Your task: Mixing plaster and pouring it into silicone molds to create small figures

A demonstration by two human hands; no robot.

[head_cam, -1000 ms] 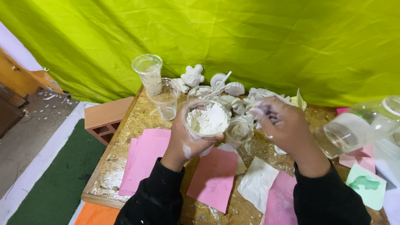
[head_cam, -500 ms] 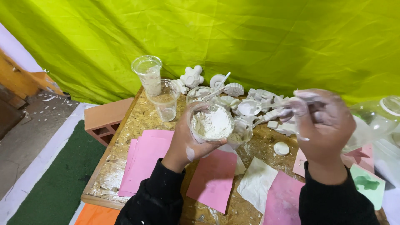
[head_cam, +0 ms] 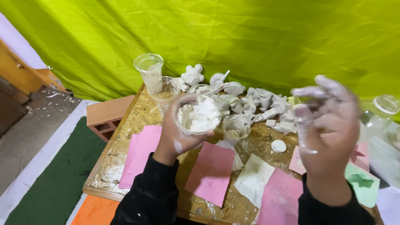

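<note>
Now the left hand [head_cam: 177, 133] holds a clear plastic cup [head_cam: 198, 116] that is filled with white powder or paste. Its fingers are wrapped around the cup wall, and the cup is raised a little above the worktop [head_cam: 137, 121], near the middle of the view. The right hand [head_cam: 329, 125] is lifted at the right side, well apart from the cup. It holds nothing; its fingers are half curled and spread, and they are covered with white dust. This hand is blurred, so I cannot tell small details on it.

On the worktop, just below and right of the held cup, a small clear cup [head_cam: 236, 128] stands upright. Behind the left hand a tall clear cup [head_cam: 150, 71] stands, and a wider clear cup [head_cam: 166, 89] is just beside it. Many white plaster figures [head_cam: 258, 102] lie in a group at the back edge, in front of the green cloth [head_cam: 233, 37]. One small white disc [head_cam: 278, 146] lies alone, near the right hand. Pink sheets [head_cam: 210, 173] and a white sheet [head_cam: 254, 179] lie flat on the front part of the worktop, and a green sheet [head_cam: 362, 183] is at the right. A reddish hollow brick [head_cam: 107, 116] lies on the floor left of the worktop.
</note>
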